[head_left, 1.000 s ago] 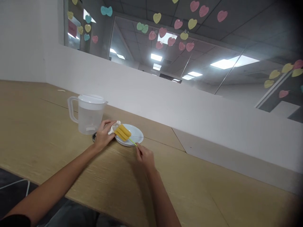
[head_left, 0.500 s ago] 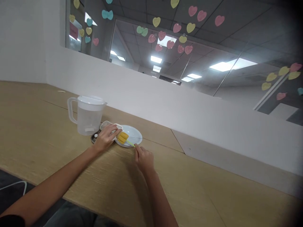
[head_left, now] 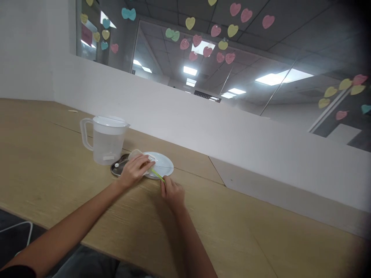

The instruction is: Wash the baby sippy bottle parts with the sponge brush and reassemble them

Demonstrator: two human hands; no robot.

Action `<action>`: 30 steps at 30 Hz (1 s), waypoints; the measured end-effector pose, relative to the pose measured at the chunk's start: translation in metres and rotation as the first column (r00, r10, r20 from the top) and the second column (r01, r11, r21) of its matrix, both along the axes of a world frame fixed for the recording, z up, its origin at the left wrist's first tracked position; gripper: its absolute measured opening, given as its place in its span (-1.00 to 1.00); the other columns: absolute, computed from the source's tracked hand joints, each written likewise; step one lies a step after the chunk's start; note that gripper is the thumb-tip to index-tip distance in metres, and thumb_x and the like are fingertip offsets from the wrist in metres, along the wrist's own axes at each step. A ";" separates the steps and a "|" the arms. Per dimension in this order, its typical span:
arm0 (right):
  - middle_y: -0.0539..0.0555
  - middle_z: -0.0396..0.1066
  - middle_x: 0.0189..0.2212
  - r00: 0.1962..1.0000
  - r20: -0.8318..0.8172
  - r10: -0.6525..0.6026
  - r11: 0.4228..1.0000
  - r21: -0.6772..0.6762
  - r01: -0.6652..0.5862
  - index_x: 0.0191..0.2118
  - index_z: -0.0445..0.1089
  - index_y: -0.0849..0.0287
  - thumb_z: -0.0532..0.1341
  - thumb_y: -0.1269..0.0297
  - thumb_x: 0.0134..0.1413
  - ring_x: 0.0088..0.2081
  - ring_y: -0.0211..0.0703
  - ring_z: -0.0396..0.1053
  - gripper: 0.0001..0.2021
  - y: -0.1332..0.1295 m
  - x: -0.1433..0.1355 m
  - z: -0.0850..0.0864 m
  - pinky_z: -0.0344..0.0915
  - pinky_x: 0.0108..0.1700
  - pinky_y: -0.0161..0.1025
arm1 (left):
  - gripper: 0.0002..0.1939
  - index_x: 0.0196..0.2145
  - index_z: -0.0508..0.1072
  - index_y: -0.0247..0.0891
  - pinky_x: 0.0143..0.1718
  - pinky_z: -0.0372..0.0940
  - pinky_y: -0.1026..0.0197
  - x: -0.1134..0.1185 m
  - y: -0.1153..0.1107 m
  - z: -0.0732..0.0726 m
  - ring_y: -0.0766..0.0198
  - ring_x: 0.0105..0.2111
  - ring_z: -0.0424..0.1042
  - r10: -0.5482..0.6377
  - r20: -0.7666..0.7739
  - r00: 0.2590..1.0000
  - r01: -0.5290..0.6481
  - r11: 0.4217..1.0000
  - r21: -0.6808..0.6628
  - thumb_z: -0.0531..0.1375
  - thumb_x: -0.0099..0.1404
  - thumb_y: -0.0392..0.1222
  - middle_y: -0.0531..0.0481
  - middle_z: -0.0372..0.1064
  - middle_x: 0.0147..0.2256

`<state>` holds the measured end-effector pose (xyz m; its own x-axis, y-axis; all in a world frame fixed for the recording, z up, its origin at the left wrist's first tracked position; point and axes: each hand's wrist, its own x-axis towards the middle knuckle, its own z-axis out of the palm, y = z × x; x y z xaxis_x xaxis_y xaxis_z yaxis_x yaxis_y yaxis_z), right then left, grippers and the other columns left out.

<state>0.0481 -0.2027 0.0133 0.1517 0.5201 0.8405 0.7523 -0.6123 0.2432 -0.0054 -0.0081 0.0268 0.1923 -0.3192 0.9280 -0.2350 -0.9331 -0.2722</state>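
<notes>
My left hand (head_left: 135,170) is closed around a translucent cup-like container (head_left: 135,153) lying on its side, its mouth towards my right hand. In my right hand (head_left: 173,192) is the light green handle of a sponge brush (head_left: 158,175), pinched near its end. The brush's yellow sponge head is inside the container's mouth, mostly hidden behind my left fingers. Both are over the near left side of a white plate (head_left: 166,166). Left of my left hand, a dark metal tray (head_left: 114,172) with a small white piece (head_left: 116,165) in it is partly covered.
A translucent lidded pitcher (head_left: 108,143) stands behind the tray, its handle to the left. The wooden table (head_left: 220,227) meets a low white wall (head_left: 179,119) behind the plate. Above is a window with heart-shaped notes. A white cable (head_left: 29,233) hangs below the table's front edge.
The yellow sponge head, in plain view outside the container before, has gone into its mouth. My right hand has moved slightly left, and my left hand slightly right with the container.
</notes>
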 end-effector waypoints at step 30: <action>0.29 0.34 -0.14 0.504 -0.828 -0.246 0.790 0.130 0.600 -0.07 0.29 0.31 -0.10 0.46 0.06 -0.18 -0.03 0.35 -0.64 -0.025 0.041 -0.011 0.17 -0.29 -0.25 | -0.25 0.13 0.16 -0.32 -0.08 0.21 0.05 -0.002 0.015 0.005 0.07 -0.18 0.35 0.114 0.045 0.992 -0.077 0.865 -0.496 0.27 0.07 0.06 -0.16 0.37 -0.23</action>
<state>0.0886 -0.2275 0.0021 0.9108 -0.0990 0.4007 0.1632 -0.8053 -0.5700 -0.0076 0.0070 0.0315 0.1269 0.1993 0.9717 -0.1352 -0.9670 0.2160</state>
